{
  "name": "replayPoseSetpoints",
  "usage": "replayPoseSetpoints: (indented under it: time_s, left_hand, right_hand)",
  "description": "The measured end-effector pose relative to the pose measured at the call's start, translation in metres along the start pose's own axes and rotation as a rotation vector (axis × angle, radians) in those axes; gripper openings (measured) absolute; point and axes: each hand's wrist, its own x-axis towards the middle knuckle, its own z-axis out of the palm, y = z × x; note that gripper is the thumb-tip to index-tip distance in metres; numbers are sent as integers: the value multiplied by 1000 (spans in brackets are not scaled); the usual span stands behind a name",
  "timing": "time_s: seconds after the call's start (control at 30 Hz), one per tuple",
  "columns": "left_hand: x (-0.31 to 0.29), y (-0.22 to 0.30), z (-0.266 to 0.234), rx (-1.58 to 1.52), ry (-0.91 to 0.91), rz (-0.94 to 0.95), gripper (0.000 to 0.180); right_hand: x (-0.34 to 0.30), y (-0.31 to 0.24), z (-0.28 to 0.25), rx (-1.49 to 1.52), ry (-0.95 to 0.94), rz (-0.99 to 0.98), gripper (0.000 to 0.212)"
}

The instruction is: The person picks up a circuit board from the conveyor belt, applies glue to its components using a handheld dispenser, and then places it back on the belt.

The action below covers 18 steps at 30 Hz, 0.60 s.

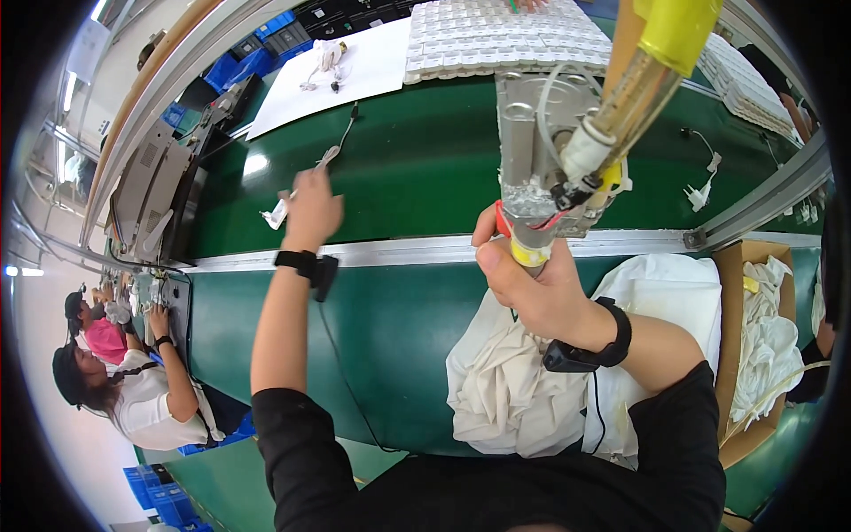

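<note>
Head view: the left hand (pixel 310 213) pinches a white cabled plug (pixel 277 213) on the far green table (pixel 417 168); the right hand (pixel 532 284), nearer, grips the hanging tool (pixel 541 177), its long axis upright.

Green conveyor belt (pixel 425 160) (white sheet (pixel 341 75), cables (pixel 700 191), cloth (pixel 505 372)).

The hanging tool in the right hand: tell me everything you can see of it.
The hanging tool comes down tilted from the top right. Its upper part is wrapped in yellow, then a clear amber barrel, a white collar and a grey metal body with thin tubes and red wire. A yellow band rings its lower end, where the right hand is closed around it, thumb up. It hangs over the green belt.
</note>
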Motion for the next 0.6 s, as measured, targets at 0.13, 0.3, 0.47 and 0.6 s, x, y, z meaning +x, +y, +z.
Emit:
replayPoseSetpoints:
  time_s: [0.13, 0.3, 0.47, 0.6]
  left_hand:
    - [-50, -102, 42, 354, -22, -87, 44]
    - [-34, -73, 13, 22, -228, -103, 39]
    - [-37, 48, -61, -1754, -622, -480, 29]
    - [-77, 136, -68, -2260, -821, -429, 32]
  right_hand:
    - [0, 5, 9, 10, -33, 5, 20]
    - [0, 5, 8, -7, 2, -1, 20]
    - [2, 2, 3, -42, 40, -19, 21]
    - [7, 3, 1, -57, 94, -24, 20]
